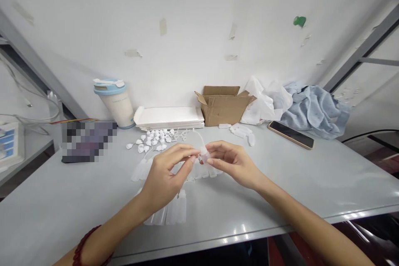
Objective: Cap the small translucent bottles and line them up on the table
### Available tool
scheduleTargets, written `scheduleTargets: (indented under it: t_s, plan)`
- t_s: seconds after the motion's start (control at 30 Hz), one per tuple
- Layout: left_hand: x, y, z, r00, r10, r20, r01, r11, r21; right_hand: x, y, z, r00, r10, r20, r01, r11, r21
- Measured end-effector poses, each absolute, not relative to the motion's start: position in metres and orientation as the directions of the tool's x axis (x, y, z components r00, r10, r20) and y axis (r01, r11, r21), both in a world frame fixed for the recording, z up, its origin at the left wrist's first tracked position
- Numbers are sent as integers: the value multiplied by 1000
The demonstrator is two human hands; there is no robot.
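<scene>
My right hand [232, 160] pinches a small translucent plastic tube [205, 156] between thumb and fingers, above the middle of the table. A white cord [198, 135] rises from the tube's top and curves back to the left. My left hand [171, 168] is closed at the tube's left side, thumb and forefinger together; whatever lies between those fingertips is too small to make out. Beneath and behind both hands lie several translucent tubes [176, 210] in rows, partly covered by the left hand. White cap-like pieces [152, 138] are heaped beyond the left hand, with loose cord beside them.
Along the wall stand a cup with a blue lid [114, 104], a stack of white flat boxes [170, 117], an open cardboard box [226, 108], a white plastic bag [264, 97] and blue cloth [314, 108]. A phone [291, 134] lies at right, near more tubes [241, 131].
</scene>
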State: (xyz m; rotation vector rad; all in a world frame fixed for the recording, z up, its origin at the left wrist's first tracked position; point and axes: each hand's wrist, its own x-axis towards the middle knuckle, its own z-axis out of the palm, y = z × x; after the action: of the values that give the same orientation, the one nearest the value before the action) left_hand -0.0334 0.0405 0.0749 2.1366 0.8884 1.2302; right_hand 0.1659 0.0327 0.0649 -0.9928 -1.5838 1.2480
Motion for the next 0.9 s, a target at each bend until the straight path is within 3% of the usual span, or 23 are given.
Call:
scheduleTargets:
  t_s: [0.27, 0.5, 0.77, 0.9]
  plan:
    - [-30, 39, 73, 335, 812, 478, 225, -561, 796, 164, 32, 67, -354, 927, 125, 9, 137, -991]
    - [-34, 48, 76, 403, 876, 265, 154, -350, 924, 162, 29, 67, -400, 891, 216, 90, 273, -958]
    - [-33, 48, 78, 433, 852, 296, 236, -424, 875, 159, 29, 61, -383, 888, 257, 82, 309, -948]
    - [-30, 43, 73, 340, 864, 371, 302, -474, 827, 158, 30, 57, -324, 856, 403, 261, 490, -832]
